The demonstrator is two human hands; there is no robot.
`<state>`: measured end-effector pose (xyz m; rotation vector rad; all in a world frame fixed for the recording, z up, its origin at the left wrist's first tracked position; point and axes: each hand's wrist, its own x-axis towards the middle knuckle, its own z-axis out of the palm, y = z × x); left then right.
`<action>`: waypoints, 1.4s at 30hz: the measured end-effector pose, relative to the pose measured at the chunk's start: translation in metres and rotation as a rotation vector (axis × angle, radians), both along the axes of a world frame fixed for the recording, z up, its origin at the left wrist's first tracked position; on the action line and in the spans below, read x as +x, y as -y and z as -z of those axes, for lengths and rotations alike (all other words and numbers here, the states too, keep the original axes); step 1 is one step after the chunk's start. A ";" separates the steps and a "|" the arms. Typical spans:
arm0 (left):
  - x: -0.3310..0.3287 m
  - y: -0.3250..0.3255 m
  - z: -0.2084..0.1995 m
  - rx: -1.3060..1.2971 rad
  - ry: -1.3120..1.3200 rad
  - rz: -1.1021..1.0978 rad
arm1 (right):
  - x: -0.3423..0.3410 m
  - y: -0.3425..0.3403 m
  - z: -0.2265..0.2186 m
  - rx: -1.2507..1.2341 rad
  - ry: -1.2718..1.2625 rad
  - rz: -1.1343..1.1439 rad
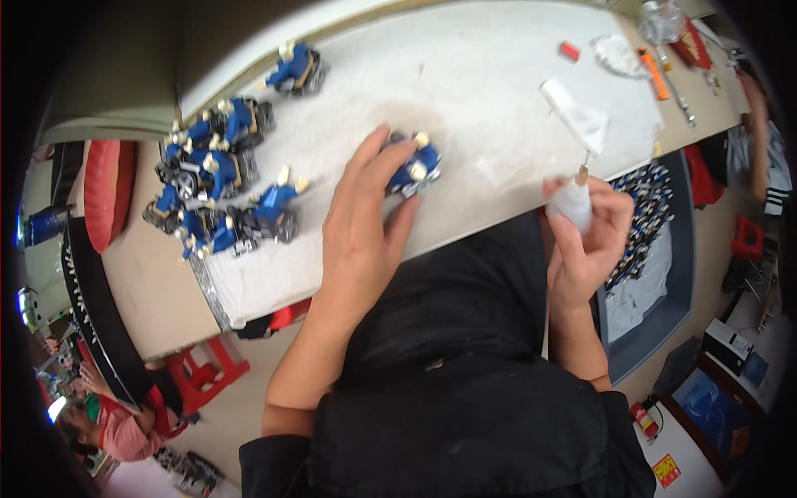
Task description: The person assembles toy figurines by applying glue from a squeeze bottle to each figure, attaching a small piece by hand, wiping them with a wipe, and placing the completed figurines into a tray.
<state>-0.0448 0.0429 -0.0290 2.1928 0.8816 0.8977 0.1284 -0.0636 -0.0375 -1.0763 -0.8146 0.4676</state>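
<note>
My left hand [361, 220] curls over a small toy figure [426, 158] on the white-covered table, its fingers at the far side and thumb at the near edge. The figure is blue with pale parts and a dark base; the fingers hide part of it. In my right hand [591, 241] is a small white squeeze bottle [570, 207] with a thin needle tip, pointing away from me. At the left of the table stands a group of similar blue toy figures [220, 170] on dark wheeled bases.
A folded white cloth [577, 116], a red block [569, 51] and an orange cutter [653, 73] lie at the far right. Beside the table's right edge sits a grey bin [686, 274] holding many small blue figures. Another person [129, 427] works at the lower left, near a red stool [203, 378].
</note>
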 end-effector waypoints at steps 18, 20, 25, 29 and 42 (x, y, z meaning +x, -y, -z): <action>-0.011 -0.018 -0.002 0.060 0.020 0.123 | -0.015 0.022 0.005 -0.277 -0.036 -0.019; -0.009 -0.018 0.001 0.069 0.038 0.138 | -0.025 0.029 0.013 -0.274 0.039 0.033; -0.009 -0.015 0.002 0.106 0.026 0.133 | -0.034 0.020 0.021 -0.160 0.125 0.021; -0.012 -0.015 0.003 0.136 -0.043 0.163 | -0.034 0.016 0.022 -0.157 0.237 -0.005; -0.012 -0.017 0.004 0.167 -0.032 0.174 | -0.037 0.007 0.022 -0.136 0.345 -0.009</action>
